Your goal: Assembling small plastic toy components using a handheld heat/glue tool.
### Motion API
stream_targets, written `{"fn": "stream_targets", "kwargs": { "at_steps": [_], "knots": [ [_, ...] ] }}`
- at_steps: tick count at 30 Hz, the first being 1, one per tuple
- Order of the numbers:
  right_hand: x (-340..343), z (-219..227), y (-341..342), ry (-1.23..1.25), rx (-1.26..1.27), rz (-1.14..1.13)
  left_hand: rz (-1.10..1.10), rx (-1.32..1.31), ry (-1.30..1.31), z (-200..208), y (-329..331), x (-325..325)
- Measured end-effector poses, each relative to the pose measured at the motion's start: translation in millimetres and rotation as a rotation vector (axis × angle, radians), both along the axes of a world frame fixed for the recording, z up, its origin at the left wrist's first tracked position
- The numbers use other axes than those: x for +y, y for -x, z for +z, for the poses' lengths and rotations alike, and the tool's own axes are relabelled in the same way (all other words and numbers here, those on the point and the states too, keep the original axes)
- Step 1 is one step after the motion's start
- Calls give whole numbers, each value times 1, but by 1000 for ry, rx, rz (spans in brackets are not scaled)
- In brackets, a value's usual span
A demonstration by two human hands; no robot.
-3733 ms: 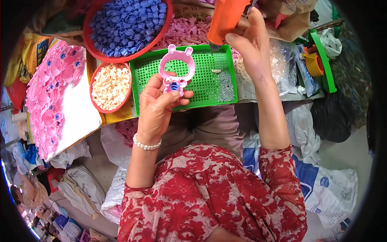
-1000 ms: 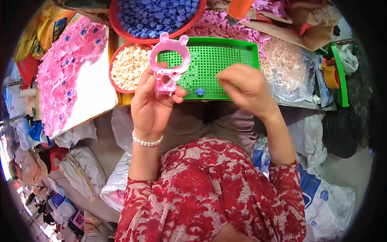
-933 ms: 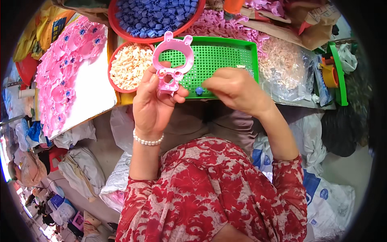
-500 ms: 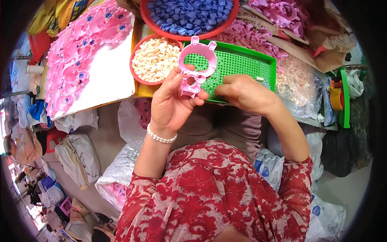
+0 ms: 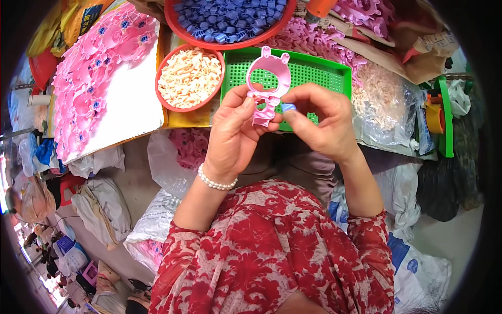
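Observation:
Between the fingers and thumb of my left hand [image 5: 234, 125] is a pink plastic frame [image 5: 283, 75] with a large ring and two small ear-like loops at the top. Its narrower lower part sits at my fingertips. My right hand [image 5: 324, 123] pinches a small blue plastic piece [image 5: 288, 107] right beside that lower part; whether the two touch I cannot tell. Under both hands lies a green perforated tray [image 5: 334, 78]. To its left stands a red bowl of cream-coloured small parts [image 5: 189, 77], and behind that a larger red basin [image 5: 175, 26] full of blue pieces [image 5: 230, 18].
Many pink frames with blue pieces in them [image 5: 97, 78] cover a white board [image 5: 128, 104] at the left. Loose pink parts [image 5: 314, 39] and a clear bag of pale parts [image 5: 381, 104] lie at the right. An orange object [image 5: 320, 7] shows at the top edge.
My right hand has come up from the tray to the pink frame, and a blue piece now shows in its pinch. The left hand still holds the frame, slightly further right in view.

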State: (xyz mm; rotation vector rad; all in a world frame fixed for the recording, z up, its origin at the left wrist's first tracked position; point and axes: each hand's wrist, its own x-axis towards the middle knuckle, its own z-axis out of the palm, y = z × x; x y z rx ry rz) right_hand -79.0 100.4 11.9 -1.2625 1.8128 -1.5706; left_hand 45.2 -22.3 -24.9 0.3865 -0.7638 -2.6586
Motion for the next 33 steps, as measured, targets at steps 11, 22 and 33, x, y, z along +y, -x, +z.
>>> {"fn": "stream_targets", "kwargs": {
  "at_steps": [11,22,33],
  "knots": [
    [-7,1,-14,72,669,-63,108,-1,53,5,0,20],
    [-6,3,-8,38,668,-103,90,14,28,2,-5,21],
    [-13,2,-14,-105,379,-174,167,-13,125,-7,1,30]
  ]
}}
